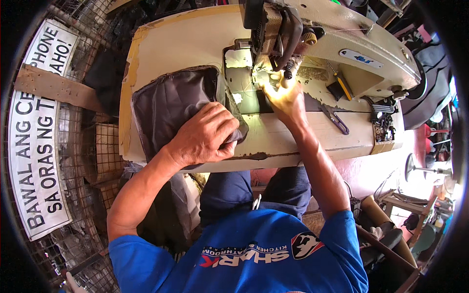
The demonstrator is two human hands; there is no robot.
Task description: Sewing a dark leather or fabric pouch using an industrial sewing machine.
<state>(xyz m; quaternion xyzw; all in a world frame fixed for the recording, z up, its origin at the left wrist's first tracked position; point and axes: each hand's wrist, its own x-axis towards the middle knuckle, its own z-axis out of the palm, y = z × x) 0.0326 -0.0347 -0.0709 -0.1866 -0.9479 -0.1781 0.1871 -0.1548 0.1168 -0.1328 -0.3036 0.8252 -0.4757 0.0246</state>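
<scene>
My left hand [207, 134] grips the edge of a dark grey-brown fabric piece [166, 102] with seamed edges, lying on the left of the sewing machine's cream table [151, 39]. My right hand [283, 97] is under the machine's head [278, 34], beside the needle and presser area, its fingers curled in bright lamplight; the glare and the machine hide what they hold, if anything. Right of that hand lie dark thread snips [334, 119] and a yellow-and-black tool [342, 87].
A wire-mesh partition [102, 146] with a printed white sign [36, 190] and wooden board [58, 85] stands left. A black mechanism [383, 122] sits on the table's right end. Beyond are a fan [415, 171], dark material [432, 83] and clutter.
</scene>
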